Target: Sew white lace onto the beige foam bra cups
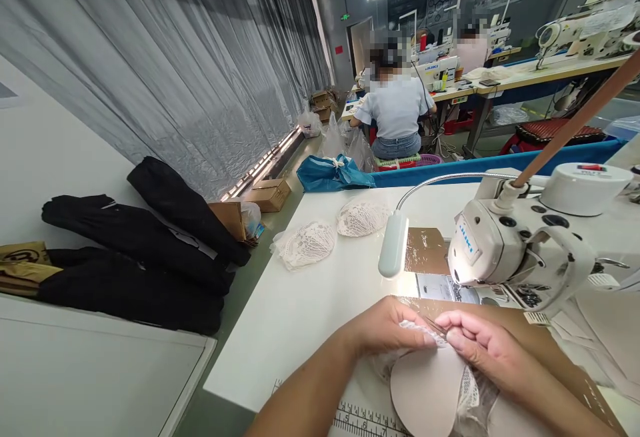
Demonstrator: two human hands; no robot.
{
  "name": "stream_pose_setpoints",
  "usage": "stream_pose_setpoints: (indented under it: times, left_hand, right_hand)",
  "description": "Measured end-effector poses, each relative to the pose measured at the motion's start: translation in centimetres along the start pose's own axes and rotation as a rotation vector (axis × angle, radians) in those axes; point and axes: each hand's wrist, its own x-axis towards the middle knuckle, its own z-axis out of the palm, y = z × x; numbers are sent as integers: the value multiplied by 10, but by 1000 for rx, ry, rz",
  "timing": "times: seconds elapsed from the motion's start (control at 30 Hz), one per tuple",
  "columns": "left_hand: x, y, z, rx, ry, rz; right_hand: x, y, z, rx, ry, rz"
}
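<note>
Above the beige pad [425, 387], closed left fingers [417, 338] and right fingers [466, 343] pinch lace [469, 387].

Textured lace [469, 387], smooth matt pad [425, 389]; glossy machine head [493, 244]

**Bare Skin on Both Sides**

The left hand [385, 329] and right hand [483, 342] are uncovered. The left forearm [310, 380], broadening from a narrower wrist [351, 344], is bare to the edge of view; the right forearm [547, 387] is likewise bare.
</note>
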Motion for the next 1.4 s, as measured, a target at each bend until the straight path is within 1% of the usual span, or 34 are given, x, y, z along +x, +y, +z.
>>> stream_pose_setpoints:
  times: [0.1, 0.2, 0.37, 0.53, 0.63, 0.77, 0.83, 0.93, 1.03, 1.17, 1.3, 1.4]
  left_hand:
    - [-1, 1, 0, -4, 0, 18]
    - [-3, 4, 1, 27, -18, 21]
    - [-7, 9, 2, 19, -57, -1]
    - [-7, 10, 2, 47, -65, -16]
    - [-5, 8, 2, 66, -47, -28]
    - [-4, 6, 3, 48, -26, -3]
    - [-4, 7, 4, 49, -26, -3]
    - [-4, 8, 5, 75, -25, 2]
    - [-4, 8, 6, 65, -30, 9]
    - [-3, 7, 5, 37, -26, 15]
    - [-4, 7, 5, 69, -17, 0]
    - [-3, 7, 6, 82, -11, 12]
  right_hand:
    - [-1, -2, -1, -80, -9, -6]
    - [-3, -10, 2, -143, -12, -25]
    - [-6, -22, 7, -162, -23, -50]
    - [-6, -23, 7, -241, 28, -49]
    - [-6, -20, 4, -219, 46, -44]
    - [-7, -22, 1, -159, 3, -40]
    - [-7, -25, 2, -169, -11, -41]
    - [-4, -26, 5, -223, 21, -40]
    - [-2, -20, 6, -247, 51, -27]
    - [-3, -12, 2, -153, 29, -30]
    - [-5, -21, 4, -153, -11, -36]
    - [-3, -30, 10, -207, 13, -19]
